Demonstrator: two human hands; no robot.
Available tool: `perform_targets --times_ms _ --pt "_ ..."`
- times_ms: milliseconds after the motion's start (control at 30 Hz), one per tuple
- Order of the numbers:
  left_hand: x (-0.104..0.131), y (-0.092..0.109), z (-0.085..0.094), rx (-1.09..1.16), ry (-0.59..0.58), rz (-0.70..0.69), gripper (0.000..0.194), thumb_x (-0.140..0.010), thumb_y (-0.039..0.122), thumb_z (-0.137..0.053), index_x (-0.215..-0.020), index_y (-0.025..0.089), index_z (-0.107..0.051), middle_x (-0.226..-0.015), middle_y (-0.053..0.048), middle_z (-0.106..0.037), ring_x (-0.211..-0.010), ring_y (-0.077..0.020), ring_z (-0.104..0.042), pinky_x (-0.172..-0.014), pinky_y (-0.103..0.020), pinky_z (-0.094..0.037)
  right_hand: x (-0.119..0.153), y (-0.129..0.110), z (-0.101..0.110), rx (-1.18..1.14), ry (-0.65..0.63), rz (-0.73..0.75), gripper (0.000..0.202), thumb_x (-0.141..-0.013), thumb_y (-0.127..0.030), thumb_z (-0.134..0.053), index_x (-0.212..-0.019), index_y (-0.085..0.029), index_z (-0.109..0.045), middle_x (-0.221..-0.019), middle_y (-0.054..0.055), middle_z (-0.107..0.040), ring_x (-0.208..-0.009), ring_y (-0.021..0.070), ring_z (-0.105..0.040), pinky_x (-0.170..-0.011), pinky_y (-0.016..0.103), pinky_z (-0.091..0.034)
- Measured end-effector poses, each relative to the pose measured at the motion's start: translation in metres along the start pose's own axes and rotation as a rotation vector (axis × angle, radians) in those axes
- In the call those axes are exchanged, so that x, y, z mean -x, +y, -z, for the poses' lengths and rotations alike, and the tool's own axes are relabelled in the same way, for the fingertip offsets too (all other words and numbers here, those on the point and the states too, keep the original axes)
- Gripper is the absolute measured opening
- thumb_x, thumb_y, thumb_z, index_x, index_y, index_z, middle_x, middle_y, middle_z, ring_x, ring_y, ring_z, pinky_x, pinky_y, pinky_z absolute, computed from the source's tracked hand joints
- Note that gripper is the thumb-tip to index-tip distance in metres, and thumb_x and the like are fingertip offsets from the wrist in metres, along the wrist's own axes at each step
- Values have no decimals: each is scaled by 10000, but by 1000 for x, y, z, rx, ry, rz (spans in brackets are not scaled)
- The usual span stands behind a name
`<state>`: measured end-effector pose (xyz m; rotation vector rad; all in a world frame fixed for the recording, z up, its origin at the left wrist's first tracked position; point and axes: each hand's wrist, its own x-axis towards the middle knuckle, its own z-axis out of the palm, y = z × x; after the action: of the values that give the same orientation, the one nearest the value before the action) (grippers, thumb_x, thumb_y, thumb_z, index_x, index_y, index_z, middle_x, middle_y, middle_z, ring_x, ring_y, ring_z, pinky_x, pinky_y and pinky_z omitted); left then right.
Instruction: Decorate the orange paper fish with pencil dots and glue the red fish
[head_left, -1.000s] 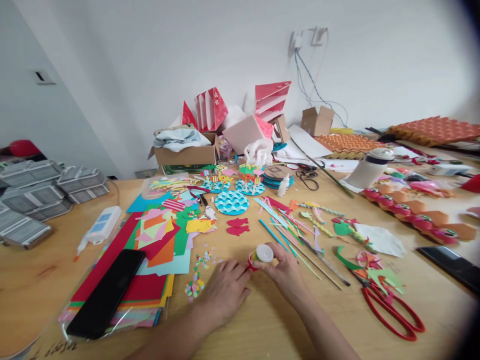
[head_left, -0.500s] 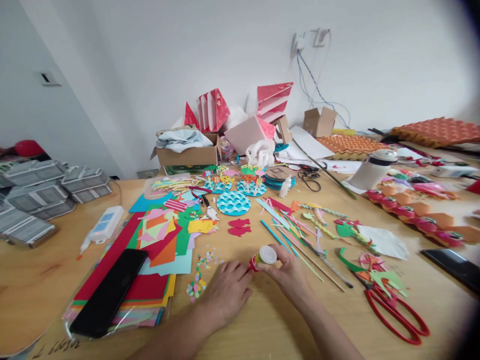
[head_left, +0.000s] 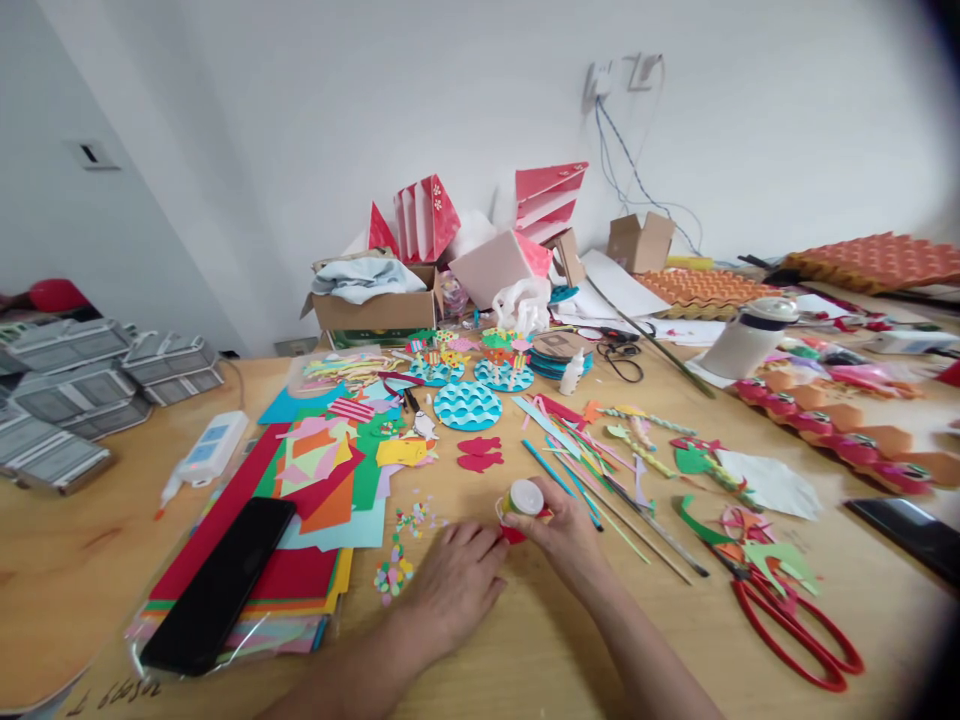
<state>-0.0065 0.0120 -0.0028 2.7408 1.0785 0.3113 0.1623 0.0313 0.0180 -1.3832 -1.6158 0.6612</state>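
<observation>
My right hand (head_left: 566,530) grips a small cylindrical container with a round white lid (head_left: 526,496) and a yellowish side, its fingers wrapped round it. Under the container, red paper (head_left: 514,535) shows in part; its outline is hidden. My left hand (head_left: 463,575) lies palm down on the table, fingers stretched out, with its fingertips at the edge of that red paper. Beyond the hands lie two red paper fish (head_left: 480,462). Small coloured paper dots (head_left: 397,560) are scattered left of my left hand.
Coloured paper sheets (head_left: 240,530) with a black phone (head_left: 217,585) on them lie left. Red-handled scissors (head_left: 799,630) and paper strips (head_left: 570,450) are right. A blue wavy disc (head_left: 466,405), a white glue bottle (head_left: 571,372) and a cardboard box (head_left: 379,308) stand further back.
The container has moved slightly left and away from me with my right hand, and more of the red paper shows below it. My left hand has hardly moved.
</observation>
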Motion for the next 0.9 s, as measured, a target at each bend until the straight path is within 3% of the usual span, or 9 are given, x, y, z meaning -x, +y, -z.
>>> perform_targets --times_ms 467,900 --pt "0 -1 -1 11 9 -1 343 -850 243 -521 -1184 203 -452 -1182 -17 -496 -1079 -202 -383 -938 -357 -319 12 8 19 106 49 16 230 -661 -425 -621 -670 -196 -599 -660 13 -610 -657 180 -548 -605 279 -428" --pt "1 -2 -6 -15 31 -12 332 -849 231 -516 -1175 194 -460 -1181 -20 -504 -1084 -195 -388 -941 -352 -328 16 14 21 89 67 -16 232 -674 -423 -614 -709 -195 -600 -695 20 -601 -687 195 -544 -634 299 -422"
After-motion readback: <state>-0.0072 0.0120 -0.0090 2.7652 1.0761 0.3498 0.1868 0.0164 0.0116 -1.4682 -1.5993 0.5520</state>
